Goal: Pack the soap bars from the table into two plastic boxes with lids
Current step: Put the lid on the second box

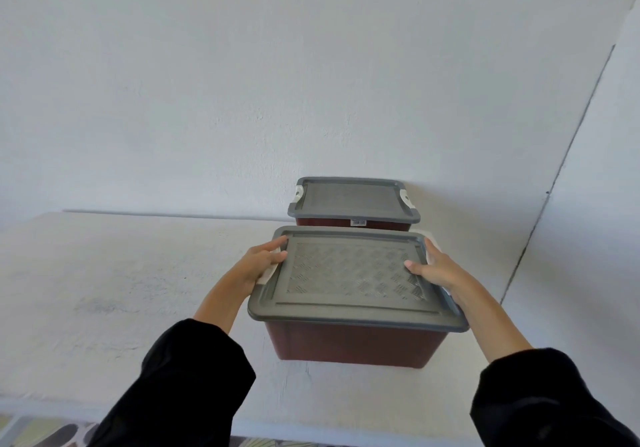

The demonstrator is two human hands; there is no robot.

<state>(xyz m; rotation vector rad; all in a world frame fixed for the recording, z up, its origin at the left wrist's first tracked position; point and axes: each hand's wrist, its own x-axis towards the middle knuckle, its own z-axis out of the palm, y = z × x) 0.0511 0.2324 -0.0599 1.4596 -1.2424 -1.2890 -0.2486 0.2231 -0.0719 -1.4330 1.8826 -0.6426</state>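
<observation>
Seating lid [353, 280] on near box [346, 342], I judge. Left hand [265, 261], right hand [438, 268]: each grip clasps one lid end. I'd press both ends evenly, snap latches [267, 275] together.

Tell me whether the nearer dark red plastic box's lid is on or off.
On. The grey patterned lid sits flat over the rim of the nearer dark red plastic box. White latches clipped or not: cannot tell.

Soft even daylight, faint shadows, wide-angle edge bending
</observation>
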